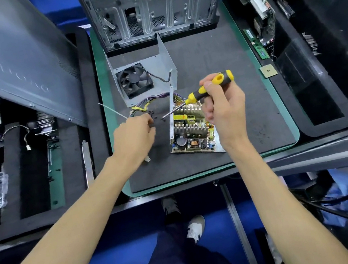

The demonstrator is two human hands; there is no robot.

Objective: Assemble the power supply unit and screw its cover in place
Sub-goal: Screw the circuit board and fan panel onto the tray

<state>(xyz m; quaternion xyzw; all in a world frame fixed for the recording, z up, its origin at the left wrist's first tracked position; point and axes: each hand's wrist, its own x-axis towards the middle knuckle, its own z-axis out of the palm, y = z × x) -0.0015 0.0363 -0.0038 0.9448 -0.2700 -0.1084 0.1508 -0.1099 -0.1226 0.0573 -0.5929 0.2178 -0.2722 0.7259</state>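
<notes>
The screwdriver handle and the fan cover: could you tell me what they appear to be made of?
Screwdriver handle: likely moulded plastic with rubbery black inserts, judging by the glossy yellow and matt black bands. Fan cover: seemingly thin bare sheet metal, dull grey, with crisp folded edges.

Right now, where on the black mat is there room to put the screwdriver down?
Bare mat lies right of the fan cover, between the case and the circuit board. It is crowded around the left hand: wires and small screws.
</notes>
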